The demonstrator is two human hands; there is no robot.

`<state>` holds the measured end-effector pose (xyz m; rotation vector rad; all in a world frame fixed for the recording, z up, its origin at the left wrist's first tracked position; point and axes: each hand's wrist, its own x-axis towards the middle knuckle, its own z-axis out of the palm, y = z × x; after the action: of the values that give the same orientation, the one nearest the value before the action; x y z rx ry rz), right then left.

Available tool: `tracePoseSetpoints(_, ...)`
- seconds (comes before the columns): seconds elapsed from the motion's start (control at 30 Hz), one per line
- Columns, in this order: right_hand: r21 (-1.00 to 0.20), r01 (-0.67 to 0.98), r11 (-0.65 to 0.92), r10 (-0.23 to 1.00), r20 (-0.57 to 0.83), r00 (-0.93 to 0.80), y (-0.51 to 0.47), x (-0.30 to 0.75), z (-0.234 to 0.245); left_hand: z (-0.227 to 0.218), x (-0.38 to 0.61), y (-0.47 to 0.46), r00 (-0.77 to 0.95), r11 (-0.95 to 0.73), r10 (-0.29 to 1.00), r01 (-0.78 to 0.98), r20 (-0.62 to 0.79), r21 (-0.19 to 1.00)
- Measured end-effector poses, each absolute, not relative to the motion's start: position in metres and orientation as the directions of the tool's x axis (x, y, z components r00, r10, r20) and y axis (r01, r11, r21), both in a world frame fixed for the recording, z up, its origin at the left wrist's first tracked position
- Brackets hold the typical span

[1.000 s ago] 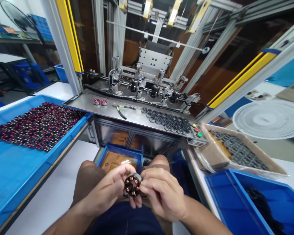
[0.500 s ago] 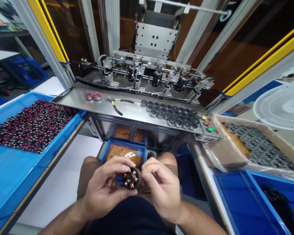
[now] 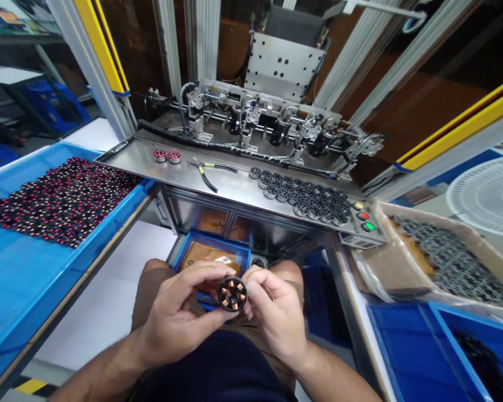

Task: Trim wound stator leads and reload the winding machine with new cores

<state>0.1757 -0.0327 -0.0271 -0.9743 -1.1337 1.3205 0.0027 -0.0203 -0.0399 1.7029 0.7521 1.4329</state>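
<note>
A round black motor stator (image 3: 232, 294) with copper windings inside its ring is held over my lap, its open face turned toward me. My left hand (image 3: 180, 312) grips it from the left, fingers along the top and thumb underneath. At its right edge is my right hand (image 3: 276, 315), with thumb and forefinger pinched together against or close beside the rim. Whatever lies between those right fingertips is too small or hidden to make out.
Cutting pliers (image 3: 212, 172) and two red-wound stators (image 3: 166, 157) lie on the metal ledge (image 3: 142, 167), left of many black rings (image 3: 305, 195). Behind stands a fixture machine (image 3: 276, 123). A blue tray (image 3: 20, 268) of wound parts is left; a carton (image 3: 398, 262) and blue bin (image 3: 398, 346) are right.
The stator has shifted slightly up and right in view, and its face is turned more toward me. The camera view has swung a little left.
</note>
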Motion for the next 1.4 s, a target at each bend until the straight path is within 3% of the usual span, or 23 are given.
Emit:
tracePoseSetpoints(0.13, -0.981, -0.144, 0.130, 0.988, 0.141, -0.069, -0.032, 0.177, -0.019, -0.035, -0.001, -0.025, 0.262, -0.717, 0.683, 0.059, 0.682, 0.695)
tracePoseSetpoints(0.23, -0.898, 0.076, 0.434, 0.899, 0.427, -0.096, -0.031, 0.186, -0.007, -0.035, -0.005, -0.027, 0.294, -0.677, 0.693, -0.050, 0.658, 0.734)
tracePoseSetpoints(0.3, -0.696, 0.269, 0.666, 0.745, 0.638, -0.196, -0.030, 0.194, 0.001, -0.038, -0.004, -0.025, 0.307, -0.458, 0.808, -0.210, 0.503, 0.864)
tracePoseSetpoints(0.37, -0.465, 0.373, 0.803, 0.582, 0.745, -0.325, -0.030, 0.202, 0.007, -0.039, 0.000, -0.019, 0.398, -0.105, 0.884, -0.340, 0.244, 0.935)
tracePoseSetpoints(0.4, -0.377, 0.396, 0.837, 0.522, 0.767, -0.374, -0.030, 0.205, 0.009, -0.039, 0.003, -0.016, 0.504, 0.098, 0.856, -0.374, 0.114, 0.922)
tracePoseSetpoints(0.47, -0.268, 0.419, 0.868, 0.446, 0.793, -0.416, -0.029, 0.209, 0.009, -0.037, 0.009, -0.010, 0.746, 0.457, 0.664, -0.358, -0.045, 0.814)
tracePoseSetpoints(0.53, -0.222, 0.434, 0.873, 0.412, 0.810, -0.417, -0.028, 0.210, 0.008, -0.034, 0.014, -0.007, 0.857, 0.645, 0.507, -0.306, -0.092, 0.701)
tracePoseSetpoints(0.57, -0.201, 0.437, 0.877, 0.394, 0.821, -0.414, -0.027, 0.211, 0.008, -0.032, 0.015, -0.007, 0.858, 0.672, 0.502, -0.306, -0.111, 0.675)
tracePoseSetpoints(0.7, -0.108, 0.419, 0.902, 0.307, 0.842, -0.444, -0.024, 0.212, 0.007, -0.026, 0.015, -0.010, 0.754, 0.634, 0.636, -0.390, -0.163, 0.668)
tracePoseSetpoints(0.8, -0.100, 0.418, 0.903, 0.306, 0.832, -0.463, -0.024, 0.215, 0.007, -0.023, 0.014, -0.013, 0.711, 0.609, 0.688, -0.459, -0.144, 0.647)
tracePoseSetpoints(0.87, -0.158, 0.395, 0.905, 0.341, 0.825, -0.451, -0.023, 0.218, 0.008, -0.022, 0.013, -0.014, 0.671, 0.573, 0.729, -0.492, -0.134, 0.655)
tracePoseSetpoints(1.0, -0.392, 0.335, 0.856, 0.499, 0.795, -0.344, -0.019, 0.223, 0.013, -0.021, 0.012, -0.016, 0.618, 0.512, 0.777, -0.509, -0.121, 0.691)
tracePoseSetpoints(1.1, -0.486, 0.266, 0.832, 0.554, 0.733, -0.394, -0.016, 0.221, 0.018, -0.023, 0.012, -0.017, 0.612, 0.500, 0.783, -0.510, -0.113, 0.700)
tracePoseSetpoints(1.3, -0.412, 0.302, 0.860, 0.507, 0.758, -0.411, -0.017, 0.213, 0.018, -0.029, 0.015, -0.019, 0.608, 0.484, 0.790, -0.530, -0.086, 0.696)
tracePoseSetpoints(1.4, -0.378, 0.364, 0.851, 0.511, 0.756, -0.410, -0.020, 0.208, 0.021, -0.029, 0.016, -0.017, 0.580, 0.429, 0.815, -0.599, -0.003, 0.676)
